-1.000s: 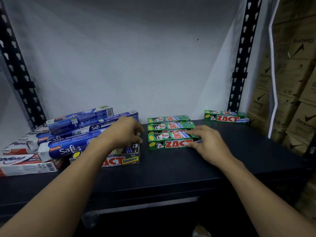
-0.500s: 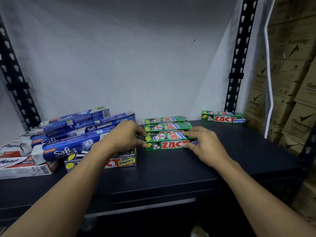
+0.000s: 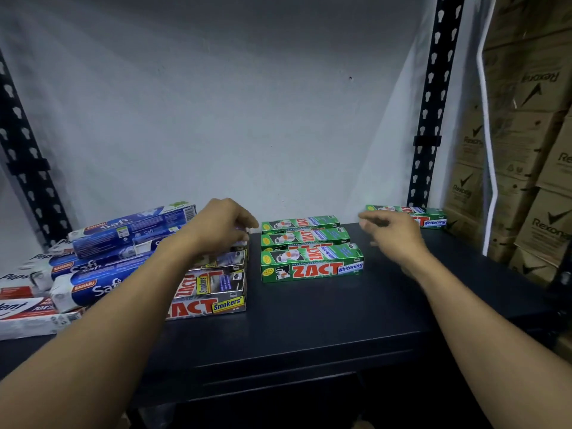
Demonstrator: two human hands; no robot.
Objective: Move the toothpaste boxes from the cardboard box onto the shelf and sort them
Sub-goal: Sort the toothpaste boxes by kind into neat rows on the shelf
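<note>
Three green Zact Whitening boxes point(image 3: 311, 263) lie in a row front to back at the middle of the dark shelf point(image 3: 309, 320). A fourth green Zact box point(image 3: 433, 216) lies apart at the back right. My right hand point(image 3: 391, 235) hovers between the row and that far box, fingers apart, holding nothing. My left hand point(image 3: 221, 226) rests with curled fingers on the back of the grey Zact Smokers boxes point(image 3: 210, 292), left of the green row. Whether it grips one I cannot tell. Blue Safi boxes point(image 3: 123, 236) are piled further left.
White and red Pepsodent boxes point(image 3: 21, 305) lie at the shelf's left end. Black perforated uprights point(image 3: 430, 119) stand at both back corners against a white wall. Stacked brown Rexona cartons point(image 3: 532, 181) fill the space right of the shelf.
My right hand has lifted off the front green box and moved right and back toward the lone green box. My left hand has drawn back from the green row onto the Smokers boxes.
</note>
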